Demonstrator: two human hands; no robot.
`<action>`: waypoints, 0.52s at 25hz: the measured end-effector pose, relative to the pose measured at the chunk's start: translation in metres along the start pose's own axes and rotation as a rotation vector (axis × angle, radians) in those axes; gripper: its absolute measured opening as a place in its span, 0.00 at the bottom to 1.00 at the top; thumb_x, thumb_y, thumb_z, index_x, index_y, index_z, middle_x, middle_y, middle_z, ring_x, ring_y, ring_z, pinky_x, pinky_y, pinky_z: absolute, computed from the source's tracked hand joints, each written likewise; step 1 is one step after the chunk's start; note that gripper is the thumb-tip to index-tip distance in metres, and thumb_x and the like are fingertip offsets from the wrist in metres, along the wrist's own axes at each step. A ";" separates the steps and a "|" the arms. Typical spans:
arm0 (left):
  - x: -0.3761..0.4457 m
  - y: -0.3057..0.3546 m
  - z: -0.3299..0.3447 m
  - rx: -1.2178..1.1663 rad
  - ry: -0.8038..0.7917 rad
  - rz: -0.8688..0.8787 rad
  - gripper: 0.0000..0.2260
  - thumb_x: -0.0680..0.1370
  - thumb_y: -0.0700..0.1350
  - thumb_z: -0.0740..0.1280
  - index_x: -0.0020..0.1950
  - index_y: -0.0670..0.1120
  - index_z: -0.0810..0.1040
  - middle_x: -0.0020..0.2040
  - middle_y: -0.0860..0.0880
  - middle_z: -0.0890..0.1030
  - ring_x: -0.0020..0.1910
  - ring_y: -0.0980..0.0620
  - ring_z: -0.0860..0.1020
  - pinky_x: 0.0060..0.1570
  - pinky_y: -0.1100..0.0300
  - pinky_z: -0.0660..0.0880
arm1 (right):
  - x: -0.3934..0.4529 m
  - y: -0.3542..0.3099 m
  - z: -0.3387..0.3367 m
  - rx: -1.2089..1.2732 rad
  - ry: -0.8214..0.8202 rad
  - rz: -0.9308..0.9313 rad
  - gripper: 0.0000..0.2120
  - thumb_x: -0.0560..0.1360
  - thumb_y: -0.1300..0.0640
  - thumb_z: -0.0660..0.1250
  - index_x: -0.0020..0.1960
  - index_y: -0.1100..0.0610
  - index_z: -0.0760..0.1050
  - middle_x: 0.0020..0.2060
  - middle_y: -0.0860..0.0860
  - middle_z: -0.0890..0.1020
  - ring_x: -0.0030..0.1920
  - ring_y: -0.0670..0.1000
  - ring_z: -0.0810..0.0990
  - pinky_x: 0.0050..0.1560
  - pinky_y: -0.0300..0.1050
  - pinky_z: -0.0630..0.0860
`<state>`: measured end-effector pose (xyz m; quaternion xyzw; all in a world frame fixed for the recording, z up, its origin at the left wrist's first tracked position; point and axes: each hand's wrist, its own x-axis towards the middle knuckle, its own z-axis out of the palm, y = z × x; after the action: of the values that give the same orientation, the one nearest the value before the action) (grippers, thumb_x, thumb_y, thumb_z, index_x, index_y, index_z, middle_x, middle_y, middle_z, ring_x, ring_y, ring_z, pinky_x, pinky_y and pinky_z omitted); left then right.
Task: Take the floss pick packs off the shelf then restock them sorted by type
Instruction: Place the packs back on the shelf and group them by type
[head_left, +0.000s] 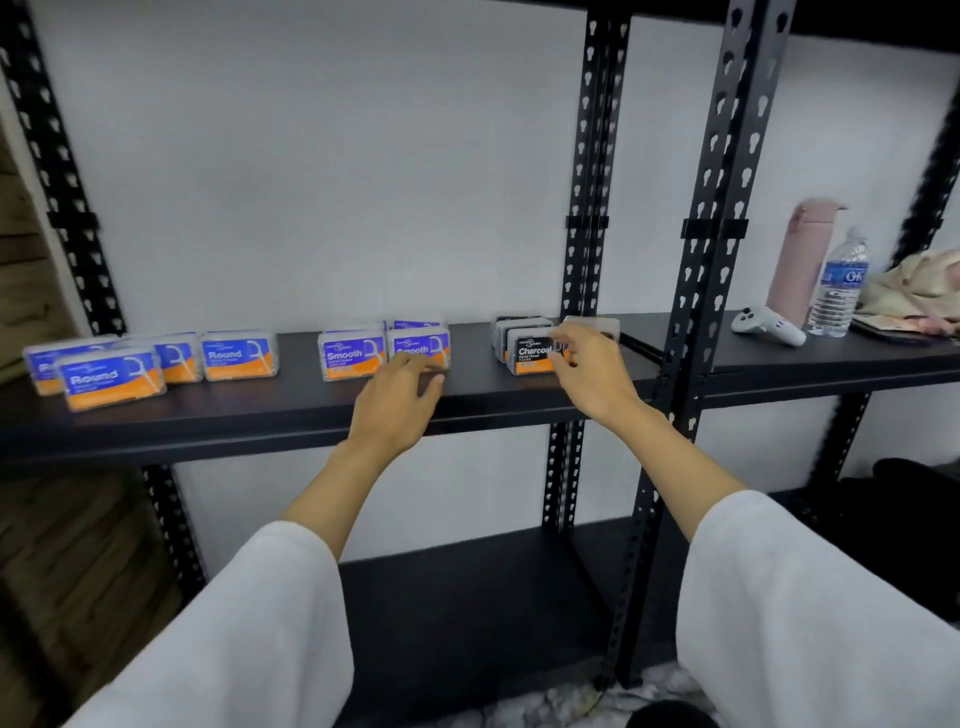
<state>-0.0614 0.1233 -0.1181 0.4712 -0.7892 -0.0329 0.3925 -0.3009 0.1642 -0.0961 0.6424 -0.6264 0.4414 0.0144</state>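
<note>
Left hand (397, 392): relaxed, fingertips at front Smooth pack (418, 347).
Right hand (584, 371): pinching front Charcoal pack (530, 355).
Shelf (260, 410) front edge: four Round packs (111, 379), three or four Smooth.

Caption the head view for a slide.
Both hands straighten Smooth packs and Charcoal packs beside Round packs.
</note>
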 end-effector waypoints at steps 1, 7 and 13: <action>-0.009 0.004 -0.008 0.019 -0.003 0.004 0.12 0.80 0.48 0.61 0.61 0.48 0.77 0.60 0.49 0.77 0.59 0.48 0.74 0.53 0.54 0.71 | -0.010 -0.010 0.004 0.024 -0.032 -0.008 0.13 0.78 0.59 0.63 0.62 0.57 0.74 0.57 0.54 0.79 0.56 0.51 0.77 0.58 0.49 0.75; -0.076 -0.023 -0.016 0.100 -0.101 -0.124 0.11 0.80 0.49 0.60 0.60 0.50 0.76 0.57 0.53 0.79 0.54 0.51 0.77 0.46 0.58 0.70 | -0.079 -0.034 0.060 0.089 -0.223 0.019 0.11 0.78 0.56 0.63 0.60 0.54 0.75 0.51 0.50 0.80 0.49 0.49 0.78 0.55 0.51 0.77; -0.174 -0.116 0.043 0.098 -0.289 -0.397 0.09 0.80 0.49 0.60 0.56 0.52 0.77 0.55 0.53 0.81 0.52 0.49 0.79 0.48 0.56 0.73 | -0.164 0.002 0.168 0.102 -0.478 0.144 0.12 0.79 0.55 0.62 0.61 0.52 0.74 0.55 0.49 0.80 0.52 0.49 0.78 0.55 0.51 0.78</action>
<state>0.0371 0.1796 -0.2991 0.6259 -0.7297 -0.1382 0.2379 -0.1819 0.1979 -0.2959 0.6822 -0.6328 0.3080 -0.1981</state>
